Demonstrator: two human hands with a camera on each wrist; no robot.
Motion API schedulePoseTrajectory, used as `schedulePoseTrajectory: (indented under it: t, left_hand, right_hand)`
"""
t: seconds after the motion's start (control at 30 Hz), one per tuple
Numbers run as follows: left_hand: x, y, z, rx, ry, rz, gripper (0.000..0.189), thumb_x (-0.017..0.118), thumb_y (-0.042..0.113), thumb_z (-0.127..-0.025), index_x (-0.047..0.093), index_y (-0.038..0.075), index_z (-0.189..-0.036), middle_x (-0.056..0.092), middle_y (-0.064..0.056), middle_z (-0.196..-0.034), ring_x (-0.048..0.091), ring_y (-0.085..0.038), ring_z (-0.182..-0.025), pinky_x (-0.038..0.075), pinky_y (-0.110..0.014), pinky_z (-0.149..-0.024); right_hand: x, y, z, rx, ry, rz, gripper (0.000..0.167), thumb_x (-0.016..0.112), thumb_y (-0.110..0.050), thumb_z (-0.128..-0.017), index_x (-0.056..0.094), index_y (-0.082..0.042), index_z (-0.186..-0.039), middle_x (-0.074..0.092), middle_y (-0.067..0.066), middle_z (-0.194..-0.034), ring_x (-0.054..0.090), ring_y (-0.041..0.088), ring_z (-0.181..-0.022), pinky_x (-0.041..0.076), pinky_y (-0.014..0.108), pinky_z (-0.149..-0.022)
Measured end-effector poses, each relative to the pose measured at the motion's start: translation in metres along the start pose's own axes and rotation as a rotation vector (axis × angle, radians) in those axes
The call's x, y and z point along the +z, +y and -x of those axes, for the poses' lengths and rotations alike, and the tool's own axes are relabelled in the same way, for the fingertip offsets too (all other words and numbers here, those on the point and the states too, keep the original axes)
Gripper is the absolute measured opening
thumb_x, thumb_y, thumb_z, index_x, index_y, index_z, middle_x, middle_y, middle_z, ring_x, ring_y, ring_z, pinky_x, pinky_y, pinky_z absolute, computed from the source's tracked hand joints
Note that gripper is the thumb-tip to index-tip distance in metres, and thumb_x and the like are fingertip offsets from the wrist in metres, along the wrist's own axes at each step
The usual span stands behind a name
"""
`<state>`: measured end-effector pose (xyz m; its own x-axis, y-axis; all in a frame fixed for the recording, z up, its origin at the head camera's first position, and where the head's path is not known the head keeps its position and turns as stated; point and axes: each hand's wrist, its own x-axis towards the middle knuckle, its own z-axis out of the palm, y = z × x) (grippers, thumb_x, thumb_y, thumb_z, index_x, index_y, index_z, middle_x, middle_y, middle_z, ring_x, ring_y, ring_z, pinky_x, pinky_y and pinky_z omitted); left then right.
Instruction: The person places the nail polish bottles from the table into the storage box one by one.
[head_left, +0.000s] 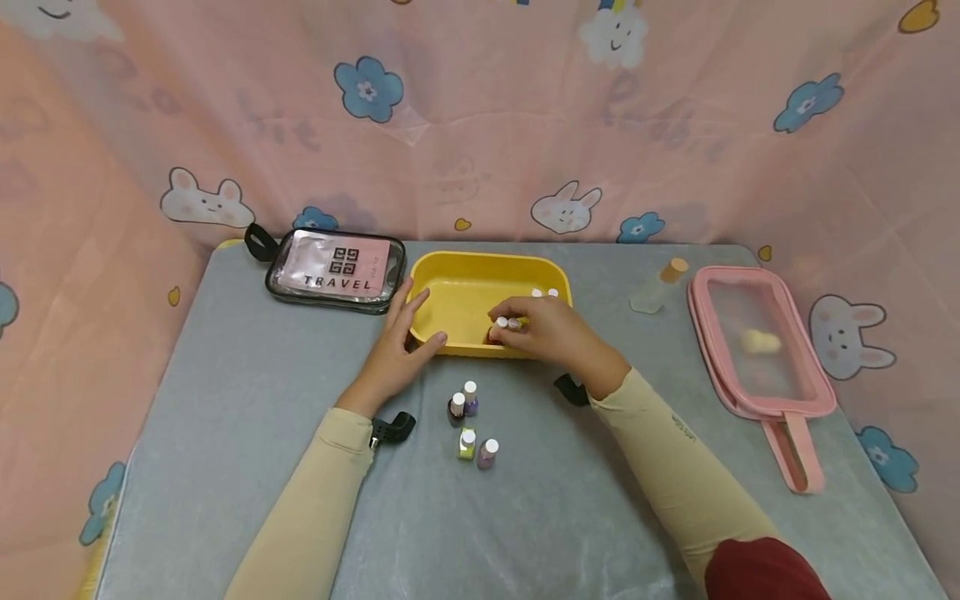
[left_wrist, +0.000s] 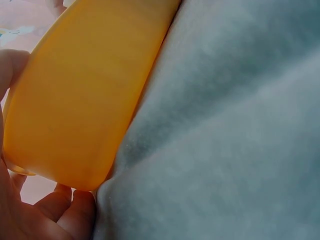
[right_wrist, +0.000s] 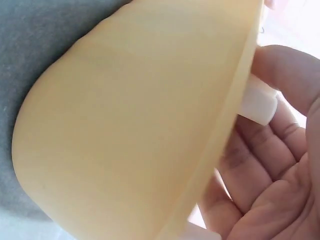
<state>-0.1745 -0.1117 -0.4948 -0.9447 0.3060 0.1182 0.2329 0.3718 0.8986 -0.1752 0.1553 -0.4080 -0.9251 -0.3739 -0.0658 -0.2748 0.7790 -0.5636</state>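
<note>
I judge step: setting small glassy bottles with white cylindrical caps [head_left: 502, 323] into yellow rounded-rectangular plastic tray [head_left: 457, 287]. Right hand [head_left: 553, 329] pinches them inside tray's five o'clock; left hand [head_left: 396, 343] braces eight o'clock, fingers spread. Next calls for gentle release.

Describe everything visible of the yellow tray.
The yellow tray is oblong and open-topped, with rounded corners and smooth, plastic-looking walls. It stands upright on the grey table, right of the TRAVEL pouch. The left hand holds its near left corner; the right hand, pinching a white-capped bottle, is over its near right part. White caps show inside its right end.
</note>
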Motion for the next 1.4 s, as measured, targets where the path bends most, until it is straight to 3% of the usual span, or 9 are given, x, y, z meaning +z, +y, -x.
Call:
schedulePoseTrajectory:
  t: [0.1, 0.17, 0.33, 0.53, 0.83, 1.0, 1.17, 1.3, 1.4]
  left_hand:
    - [0.000, -0.001, 0.002, 0.002, 0.000, 0.002, 0.077, 0.070, 0.039, -0.101, 0.035, 0.018, -0.167, 0.001, 0.010, -0.177, 0.011, -0.026, -0.161, 0.020, -0.056, -0.126]
    - [0.000, -0.002, 0.004, 0.006, 0.001, 0.005, 0.077, 0.070, 0.039, -0.101, 0.035, 0.018, -0.167, 0.001, 0.011, -0.177, 0.011, -0.026, -0.161, 0.021, -0.056, -0.126]
    - [0.000, -0.003, 0.008, 0.009, -0.001, 0.006, 0.078, 0.070, 0.039, -0.101, 0.036, 0.017, -0.167, 0.001, 0.010, -0.177, 0.010, -0.026, -0.161, 0.021, -0.057, -0.126]
    - [-0.002, -0.001, 0.008, 0.009, -0.006, 0.000, 0.078, 0.070, 0.039, -0.101, 0.035, 0.018, -0.167, 0.001, 0.010, -0.177, 0.008, -0.026, -0.161, 0.021, -0.057, -0.126]
    - [-0.004, -0.005, 0.007, 0.001, 0.003, 0.005, 0.077, 0.069, 0.041, -0.102, 0.035, 0.020, -0.167, 0.000, 0.014, -0.176, 0.011, -0.024, -0.161, 0.022, -0.055, -0.126]
    - [-0.004, -0.004, 0.005, -0.001, 0.003, 0.001, 0.077, 0.069, 0.043, -0.101, 0.035, 0.020, -0.167, 0.000, 0.015, -0.176, 0.010, -0.023, -0.161, 0.021, -0.054, -0.126]
    - [-0.003, -0.001, 0.003, -0.003, -0.003, 0.008, 0.078, 0.069, 0.044, -0.101, 0.035, 0.020, -0.167, 0.000, 0.014, -0.176, 0.009, -0.023, -0.161, 0.021, -0.054, -0.126]
    - [-0.002, 0.000, 0.002, -0.013, -0.001, 0.008, 0.078, 0.069, 0.045, -0.101, 0.035, 0.020, -0.167, 0.000, 0.014, -0.176, 0.009, -0.023, -0.161, 0.020, -0.054, -0.126]
    - [-0.001, -0.001, 0.000, -0.009, -0.001, 0.006, 0.078, 0.069, 0.045, -0.101, 0.035, 0.019, -0.167, 0.000, 0.013, -0.177, 0.008, -0.023, -0.161, 0.020, -0.055, -0.126]
  right_hand:
    - [0.001, -0.003, 0.013, -0.074, 0.086, -0.036, 0.040, 0.083, -0.025, -0.095, 0.074, -0.007, -0.130, 0.076, 0.006, -0.112, 0.062, 0.036, -0.126, 0.038, 0.052, -0.119]
    - [0.005, -0.005, 0.031, -0.168, 0.179, -0.100, 0.039, 0.085, -0.018, -0.093, 0.075, -0.005, -0.128, 0.076, 0.009, -0.114, 0.063, 0.035, -0.127, 0.039, 0.052, -0.119]
    - [0.034, -0.008, 0.090, -0.399, 0.264, -0.304, 0.039, 0.090, -0.003, -0.083, 0.077, -0.004, -0.120, 0.077, 0.006, -0.117, 0.072, 0.024, -0.110, 0.056, 0.038, -0.100]
    - [0.075, -0.015, 0.129, -0.364, 0.168, -0.393, 0.040, 0.092, -0.010, -0.083, 0.077, -0.009, -0.120, 0.076, -0.001, -0.118, 0.071, 0.018, -0.110, 0.056, 0.034, -0.098]
    - [0.100, -0.018, 0.128, -0.292, 0.185, -0.447, 0.024, 0.089, -0.007, -0.086, 0.081, -0.012, -0.109, 0.078, -0.003, -0.106, 0.073, 0.015, -0.100, 0.058, 0.035, -0.092]
    - [0.086, -0.016, 0.125, -0.196, 0.151, -0.496, 0.016, 0.086, -0.011, -0.091, 0.081, -0.015, -0.105, 0.078, -0.008, -0.103, 0.073, 0.012, -0.097, 0.059, 0.044, -0.090]
    - [0.038, -0.013, 0.112, -0.200, 0.223, -0.450, 0.017, 0.085, -0.006, -0.091, 0.079, -0.015, -0.104, 0.077, -0.007, -0.103, 0.072, 0.014, -0.097, 0.059, 0.040, -0.088]
    - [-0.012, -0.004, 0.081, -0.190, 0.323, -0.369, 0.017, 0.083, -0.004, -0.091, 0.078, -0.009, -0.107, 0.077, -0.001, -0.104, 0.069, 0.018, -0.102, 0.054, 0.032, -0.094]
    - [-0.038, 0.010, 0.048, -0.150, 0.341, -0.335, 0.015, 0.081, -0.010, -0.095, 0.077, -0.006, -0.110, 0.078, 0.003, -0.103, 0.068, 0.020, -0.105, 0.052, 0.042, -0.100]
